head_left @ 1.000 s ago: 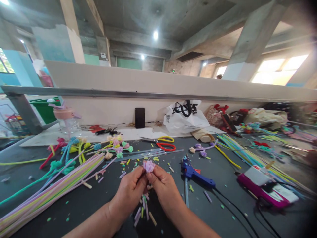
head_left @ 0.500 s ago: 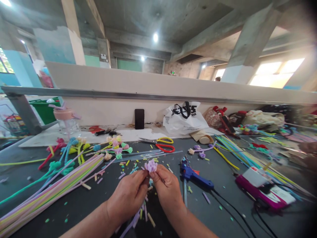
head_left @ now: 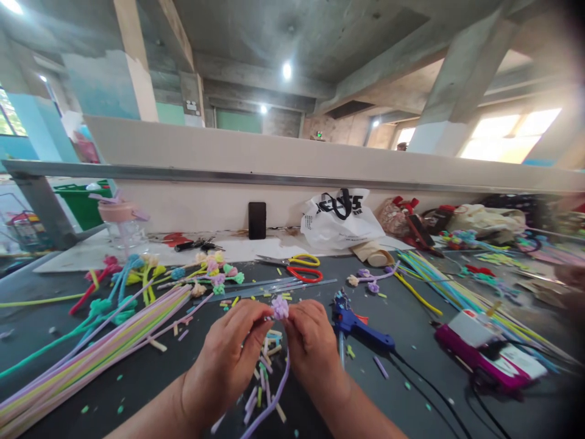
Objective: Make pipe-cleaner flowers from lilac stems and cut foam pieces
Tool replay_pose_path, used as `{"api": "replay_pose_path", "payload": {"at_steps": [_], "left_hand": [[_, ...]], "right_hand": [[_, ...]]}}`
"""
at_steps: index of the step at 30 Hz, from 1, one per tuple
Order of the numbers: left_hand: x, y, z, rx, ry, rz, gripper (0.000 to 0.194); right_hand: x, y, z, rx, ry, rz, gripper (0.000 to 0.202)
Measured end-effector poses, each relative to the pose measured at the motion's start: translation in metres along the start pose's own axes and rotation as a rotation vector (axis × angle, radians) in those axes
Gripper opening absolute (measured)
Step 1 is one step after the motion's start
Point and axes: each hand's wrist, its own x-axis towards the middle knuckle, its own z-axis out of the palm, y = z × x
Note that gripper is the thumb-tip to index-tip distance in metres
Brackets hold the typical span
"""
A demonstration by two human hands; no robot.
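Note:
A small purple flower (head_left: 280,306) made of fuzzy stem pieces is held between my two hands above the dark table. My left hand (head_left: 231,347) pinches its left side with thumb and fingertips. On the other side, my right hand (head_left: 311,341) closes its fingers around the flower's base. A long purple stem (head_left: 276,396) trails from below my right hand toward the table's front edge. Short cut pieces (head_left: 262,384) in purple, yellow and cream lie scattered beneath my hands.
Right of my hands lies a blue glue gun (head_left: 363,326). Yellow-and-red scissors (head_left: 301,268) lie beyond them. Long pastel stems (head_left: 100,347) and finished flowers (head_left: 214,268) spread leftward. A purple-and-white box (head_left: 493,353) sits at right; a phone (head_left: 257,220) stands at the back.
My left hand has shifted slightly left and its fingers have opened out a little from my right hand. The flower has turned and sits slightly lower, and the purple stem now hangs further right.

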Motion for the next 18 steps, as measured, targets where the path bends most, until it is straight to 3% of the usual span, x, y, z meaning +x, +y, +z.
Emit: {"api": "replay_pose_path", "payload": {"at_steps": [8,18], "left_hand": [[0.0034,-0.0028,0.0031,0.013,-0.045,-0.095,0.006],[0.0047,-0.0035,0.0054,0.026,-0.059,-0.177,0.007]], "right_hand": [[-0.0018,0.0003,0.0025,-0.063,-0.058,-0.002,0.014],[-0.0042,-0.0018,0.0042,-0.090,-0.086,0.048,0.016]]}}
